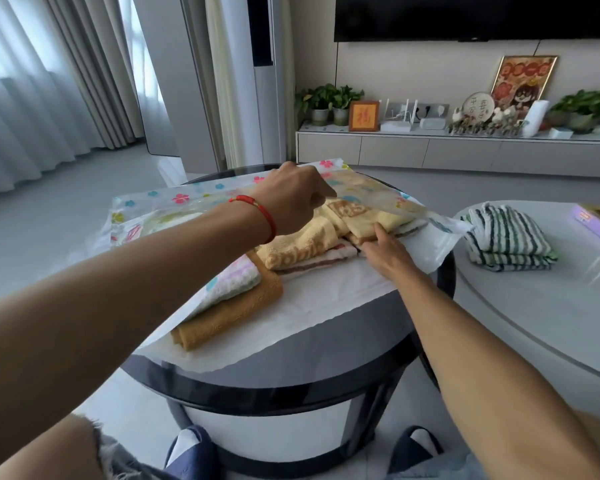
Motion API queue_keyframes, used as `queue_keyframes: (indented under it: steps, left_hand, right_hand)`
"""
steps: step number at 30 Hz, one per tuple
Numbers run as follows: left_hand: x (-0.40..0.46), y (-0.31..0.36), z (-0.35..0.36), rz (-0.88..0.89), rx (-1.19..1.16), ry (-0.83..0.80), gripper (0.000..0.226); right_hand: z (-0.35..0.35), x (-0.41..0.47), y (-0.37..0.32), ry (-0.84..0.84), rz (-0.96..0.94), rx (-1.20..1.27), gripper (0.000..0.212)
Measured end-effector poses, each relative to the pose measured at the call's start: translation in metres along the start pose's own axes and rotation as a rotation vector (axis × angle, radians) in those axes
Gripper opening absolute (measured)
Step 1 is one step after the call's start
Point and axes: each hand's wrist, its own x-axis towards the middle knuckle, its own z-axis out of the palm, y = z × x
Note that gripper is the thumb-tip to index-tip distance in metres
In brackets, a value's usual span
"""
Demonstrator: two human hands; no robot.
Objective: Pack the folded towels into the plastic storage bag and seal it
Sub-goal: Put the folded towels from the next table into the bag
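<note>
Left grip (293,199) pinches the storage bag (174,206) flap up; right grip (383,249), fingers straight, pushes the yellow towel (312,237) at the bench's (291,375) right edge

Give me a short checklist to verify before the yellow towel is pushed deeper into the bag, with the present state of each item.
1. Bag mouth held up: ok, the left hand grips the upper sheet of the plastic bag.
2. Towel under control: ok, the right hand pushes the yellow towel.
3. Towel fully inside: not ok, its near part lies outside.
4. Brown towel inside: not ok, it sticks out.
5. Striped towels packed: not ok, on the other table.
6. Seal ready: cannot tell.
</note>
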Motion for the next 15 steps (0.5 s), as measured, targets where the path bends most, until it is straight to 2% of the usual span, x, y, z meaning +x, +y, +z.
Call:
queue_keyframes:
  steps: [1,3,4,5,7,8,9,13,15]
  left_hand:
    - [-0.001,0.000,-0.003,-0.001,-0.015,0.002,0.038]
    - [-0.001,0.000,-0.008,-0.010,-0.038,0.006,0.036]
    - [-0.002,0.001,-0.008,-0.017,-0.053,0.007,0.036]
    - [-0.002,0.002,-0.008,-0.025,-0.069,0.004,0.036]
    - [-0.004,0.004,-0.005,-0.045,-0.097,-0.006,0.036]
    - [-0.004,0.004,-0.004,-0.052,-0.104,-0.009,0.036]
    - [-0.005,0.004,-0.003,-0.056,-0.106,-0.013,0.035]
    - [-0.010,0.003,-0.006,-0.058,-0.109,-0.036,0.035]
    - [-0.012,0.003,-0.010,-0.061,-0.112,-0.052,0.035]
  right_hand:
    - [0.000,-0.004,-0.006,0.026,0.010,-0.074,0.067]
    - [0.013,-0.030,-0.023,0.212,-0.066,-0.257,0.053]
    - [0.027,-0.050,-0.031,0.290,-0.203,-0.278,0.043]
    - [0.044,-0.073,-0.039,0.290,-0.393,-0.231,0.034]
    - [0.077,-0.115,-0.054,0.050,-0.728,-0.091,0.024]
    - [0.091,-0.127,-0.062,-0.096,-0.816,-0.076,0.026]
    - [0.103,-0.133,-0.071,-0.197,-0.854,-0.103,0.030]
    - [0.130,-0.132,-0.104,-0.326,-0.814,-0.224,0.053]
    - [0.136,-0.132,-0.115,-0.415,-0.797,-0.226,0.059]
